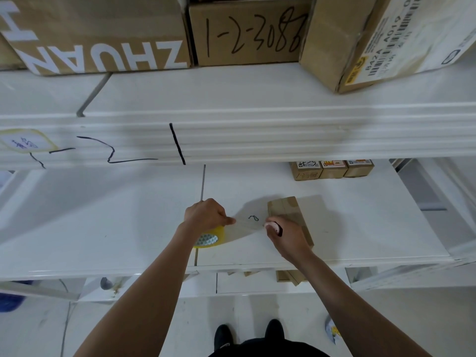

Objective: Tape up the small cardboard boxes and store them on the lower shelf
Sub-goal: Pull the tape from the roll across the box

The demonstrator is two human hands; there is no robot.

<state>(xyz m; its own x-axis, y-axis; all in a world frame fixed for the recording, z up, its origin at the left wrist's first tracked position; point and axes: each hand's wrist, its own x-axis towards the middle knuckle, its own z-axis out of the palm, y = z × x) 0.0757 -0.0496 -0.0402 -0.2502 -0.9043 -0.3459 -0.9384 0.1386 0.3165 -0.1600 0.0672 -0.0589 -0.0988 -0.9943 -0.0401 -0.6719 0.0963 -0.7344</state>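
A small cardboard box (289, 217) lies on the white shelf (103, 215), at 3 o'clock from the tape roll (209, 237). Clear tape strip (247, 225) stretches between them. The left hand (206, 215) pinches the strip over the roll; the right hand (286, 234), fingers curled, grips a pale cutter (273, 226) against the box.

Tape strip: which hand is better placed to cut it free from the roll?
Likely the right hand: it holds a small pink-and-black tool right at the stretched tape strip, beside the small box. The left hand is busy gripping the tape roll.
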